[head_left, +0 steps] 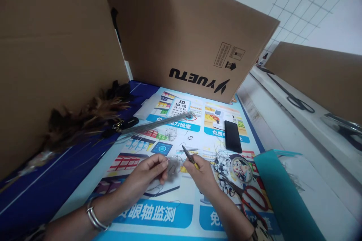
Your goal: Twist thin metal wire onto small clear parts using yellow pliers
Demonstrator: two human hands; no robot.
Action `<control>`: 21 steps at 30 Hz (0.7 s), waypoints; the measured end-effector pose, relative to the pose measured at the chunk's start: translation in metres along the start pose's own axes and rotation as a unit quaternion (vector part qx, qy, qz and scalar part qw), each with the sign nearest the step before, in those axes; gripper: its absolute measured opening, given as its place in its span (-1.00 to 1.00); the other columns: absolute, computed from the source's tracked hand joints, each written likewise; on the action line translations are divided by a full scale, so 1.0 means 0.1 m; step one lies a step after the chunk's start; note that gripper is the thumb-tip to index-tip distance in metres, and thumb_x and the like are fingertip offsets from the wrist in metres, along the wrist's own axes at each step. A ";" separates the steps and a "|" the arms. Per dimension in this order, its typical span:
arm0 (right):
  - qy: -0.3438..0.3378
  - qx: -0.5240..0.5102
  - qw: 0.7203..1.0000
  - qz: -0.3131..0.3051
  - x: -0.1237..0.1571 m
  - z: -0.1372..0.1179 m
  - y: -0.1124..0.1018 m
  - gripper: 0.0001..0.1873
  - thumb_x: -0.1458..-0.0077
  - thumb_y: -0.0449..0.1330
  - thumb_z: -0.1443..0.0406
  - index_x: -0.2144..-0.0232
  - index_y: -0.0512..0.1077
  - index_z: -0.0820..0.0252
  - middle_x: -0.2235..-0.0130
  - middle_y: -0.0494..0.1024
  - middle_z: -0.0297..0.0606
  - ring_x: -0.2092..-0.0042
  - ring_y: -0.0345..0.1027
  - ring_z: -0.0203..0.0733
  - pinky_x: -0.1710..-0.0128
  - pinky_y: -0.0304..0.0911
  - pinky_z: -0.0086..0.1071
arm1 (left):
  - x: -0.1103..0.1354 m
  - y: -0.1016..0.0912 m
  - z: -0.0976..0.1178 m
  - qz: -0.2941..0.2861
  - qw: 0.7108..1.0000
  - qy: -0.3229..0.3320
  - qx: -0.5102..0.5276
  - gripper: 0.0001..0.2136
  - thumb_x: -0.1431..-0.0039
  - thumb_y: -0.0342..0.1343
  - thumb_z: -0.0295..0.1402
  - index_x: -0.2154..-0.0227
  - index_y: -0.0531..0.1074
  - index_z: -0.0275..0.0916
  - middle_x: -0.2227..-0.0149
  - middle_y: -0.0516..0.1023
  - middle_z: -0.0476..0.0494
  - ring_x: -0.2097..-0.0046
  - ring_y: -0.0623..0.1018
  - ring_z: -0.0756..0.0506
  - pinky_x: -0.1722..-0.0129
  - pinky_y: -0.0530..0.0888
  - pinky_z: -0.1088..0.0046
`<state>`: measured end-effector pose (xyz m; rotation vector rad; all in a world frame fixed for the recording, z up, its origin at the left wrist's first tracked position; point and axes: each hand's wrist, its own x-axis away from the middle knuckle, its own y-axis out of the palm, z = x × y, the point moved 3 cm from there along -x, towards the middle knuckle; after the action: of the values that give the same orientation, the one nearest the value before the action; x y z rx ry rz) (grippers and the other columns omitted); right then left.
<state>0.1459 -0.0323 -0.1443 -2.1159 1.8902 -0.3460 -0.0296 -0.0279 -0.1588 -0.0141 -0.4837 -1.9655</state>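
Note:
My left hand [154,168] is closed in a pinch above the printed sheet, thumb against fingertips. Whatever lies between those fingertips is too small to make out. My right hand [202,173] is wrapped round a pair of small pliers [187,153] with dark jaws and a yellow-and-black handle. The jaws point up and to the left, apart from my left hand. Between the hands, something clear and thin shows on the sheet, too blurred to name. A small dark loop [190,138] lies beyond the pliers, and a bundle of thin grey wires [161,122] lies farther off.
To the right lie a black phone [233,136], a round tin [241,168], several small black rings [223,184], red-handled scissors [256,197] and a teal box [285,192]. Brown feathers [85,116] are at the left. Cardboard panels [181,26] stand behind and left.

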 end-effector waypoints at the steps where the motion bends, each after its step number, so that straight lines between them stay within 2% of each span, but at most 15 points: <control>1: 0.000 -0.001 1.000 -0.001 0.00 -0.01 0.00 -0.74 -0.05 0.08 0.15 0.53 0.28 0.23 0.53 0.20 -0.44 0.46 0.05 -0.38 0.49 0.00 -0.54 | 0.00 0.00 -0.01 -0.002 1.000 -0.002 0.004 -0.82 -0.15 0.01 -0.27 0.46 0.26 -0.27 0.55 0.40 -0.01 0.51 0.35 0.04 0.47 0.26 0.54; 8: 0.000 0.010 1.000 -0.016 0.01 -0.02 0.03 -0.75 -0.04 0.06 0.17 0.55 0.27 0.22 0.54 0.19 -0.43 0.48 0.04 -0.38 0.50 0.00 -0.54 | 0.02 0.04 0.00 -0.015 1.000 -0.012 0.012 -0.81 -0.14 0.01 -0.24 0.46 0.26 -0.27 0.53 0.42 -0.02 0.52 0.36 0.04 0.49 0.27 0.55; 21: 0.004 0.007 1.000 0.010 0.02 -0.01 0.01 -0.75 -0.05 0.05 0.15 0.49 0.32 0.22 0.53 0.24 -0.42 0.46 0.08 -0.36 0.48 0.03 -0.52 | 0.02 0.04 0.02 -0.034 0.999 -0.009 0.042 -0.78 -0.18 -0.05 -0.23 0.42 0.32 -0.30 0.54 0.40 -0.05 0.51 0.36 0.03 0.47 0.24 0.53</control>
<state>0.1451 -0.0349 -0.1436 -2.0886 1.9067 -0.3640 -0.0272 -0.0305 -0.1547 0.0367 -0.5849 -2.0111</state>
